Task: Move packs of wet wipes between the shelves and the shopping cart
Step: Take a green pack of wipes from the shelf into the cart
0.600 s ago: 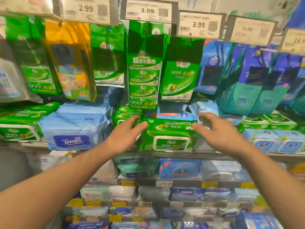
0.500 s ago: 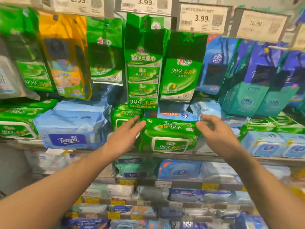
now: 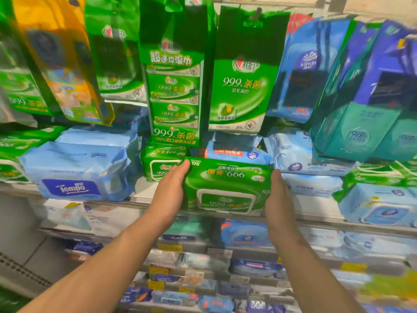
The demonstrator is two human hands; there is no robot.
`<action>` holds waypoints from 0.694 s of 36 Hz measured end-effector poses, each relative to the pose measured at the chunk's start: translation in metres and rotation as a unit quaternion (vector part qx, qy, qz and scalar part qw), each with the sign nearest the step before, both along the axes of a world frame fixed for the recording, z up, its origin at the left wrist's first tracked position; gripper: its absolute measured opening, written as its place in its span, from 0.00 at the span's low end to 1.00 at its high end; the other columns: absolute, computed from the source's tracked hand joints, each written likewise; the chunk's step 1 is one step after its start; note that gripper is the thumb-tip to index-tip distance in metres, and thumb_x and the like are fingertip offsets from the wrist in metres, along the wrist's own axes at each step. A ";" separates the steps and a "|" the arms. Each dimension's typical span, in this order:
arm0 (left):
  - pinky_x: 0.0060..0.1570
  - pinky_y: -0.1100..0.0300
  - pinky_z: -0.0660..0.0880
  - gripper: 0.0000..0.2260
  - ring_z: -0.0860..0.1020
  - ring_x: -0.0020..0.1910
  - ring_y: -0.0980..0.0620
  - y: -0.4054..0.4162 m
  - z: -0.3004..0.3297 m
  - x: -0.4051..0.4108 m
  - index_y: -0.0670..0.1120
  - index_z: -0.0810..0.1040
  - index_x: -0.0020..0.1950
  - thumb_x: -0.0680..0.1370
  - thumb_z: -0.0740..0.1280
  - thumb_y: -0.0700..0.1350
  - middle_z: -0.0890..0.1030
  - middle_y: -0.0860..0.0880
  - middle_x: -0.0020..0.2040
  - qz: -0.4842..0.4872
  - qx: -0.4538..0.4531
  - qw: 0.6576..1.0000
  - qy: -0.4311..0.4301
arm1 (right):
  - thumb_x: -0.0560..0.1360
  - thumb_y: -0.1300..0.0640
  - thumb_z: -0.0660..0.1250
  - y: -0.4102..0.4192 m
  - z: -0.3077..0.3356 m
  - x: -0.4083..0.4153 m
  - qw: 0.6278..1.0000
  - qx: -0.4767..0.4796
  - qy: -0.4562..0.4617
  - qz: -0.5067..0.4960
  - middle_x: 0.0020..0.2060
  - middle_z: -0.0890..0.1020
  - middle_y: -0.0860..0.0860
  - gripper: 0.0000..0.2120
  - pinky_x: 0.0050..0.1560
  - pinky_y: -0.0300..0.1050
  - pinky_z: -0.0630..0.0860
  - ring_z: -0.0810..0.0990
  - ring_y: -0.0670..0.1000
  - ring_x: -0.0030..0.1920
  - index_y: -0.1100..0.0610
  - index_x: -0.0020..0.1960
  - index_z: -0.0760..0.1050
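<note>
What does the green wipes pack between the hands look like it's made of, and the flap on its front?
Green wipes pack: looks like soft, glossy plastic film, given its sheen and rounded, wrinkled edges. White-rimmed flap: probably stiffer plastic, since its outline stays crisp, though that is not certain.

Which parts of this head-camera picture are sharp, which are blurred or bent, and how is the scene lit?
Head view: the green wipes pack between the left hand and right hand reads fairly sharp; the hanging packs and lower shelves smear with motion blur, worst at the edges; the wide lens bows the shelf edge; lighting is even, without hard shadows.
</note>
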State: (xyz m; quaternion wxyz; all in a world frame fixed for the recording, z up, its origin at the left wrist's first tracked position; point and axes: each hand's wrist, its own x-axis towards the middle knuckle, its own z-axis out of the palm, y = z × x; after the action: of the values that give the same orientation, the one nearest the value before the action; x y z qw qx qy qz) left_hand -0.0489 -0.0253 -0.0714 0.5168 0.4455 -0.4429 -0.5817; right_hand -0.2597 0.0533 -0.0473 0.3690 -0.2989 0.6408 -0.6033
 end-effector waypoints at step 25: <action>0.72 0.43 0.68 0.39 0.75 0.72 0.49 0.014 0.016 -0.025 0.54 0.80 0.69 0.66 0.70 0.77 0.79 0.52 0.71 -0.027 0.054 0.995 0.076 | 0.81 0.49 0.62 -0.019 -0.008 0.001 0.984 -0.089 -0.154 0.026 0.45 0.87 0.45 0.12 0.42 0.41 0.81 0.86 0.48 0.48 0.52 0.60 0.78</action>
State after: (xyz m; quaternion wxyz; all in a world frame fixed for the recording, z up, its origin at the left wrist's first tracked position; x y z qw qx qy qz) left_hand -0.0735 -0.0111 -0.0555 0.5082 0.4156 -0.3821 -0.6504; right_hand -0.2588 0.0343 -0.0548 0.4509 -0.2509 0.5120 -0.6867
